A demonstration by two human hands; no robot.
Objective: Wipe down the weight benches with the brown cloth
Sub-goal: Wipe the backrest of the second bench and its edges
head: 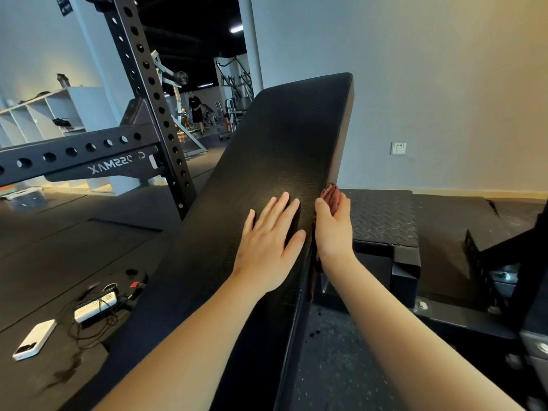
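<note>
Grey gym walls back white shelves [44,114], with 1 dark item [61,122] in a cubby. We lay our left hand [267,247] flat on the black bench [281,149], fingers spread. Our right hand [333,226] curls round the brown cloth [331,194], pressing it against the bench's right edge; cloth pokes out above the fingers. 1 black platform [382,218] sits just beside that grip.

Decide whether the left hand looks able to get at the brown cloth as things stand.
Probably yes. The left hand lies flat on the bench pad, close to the brown cloth that the right hand holds against the pad's right edge; nothing stands between them.
</note>
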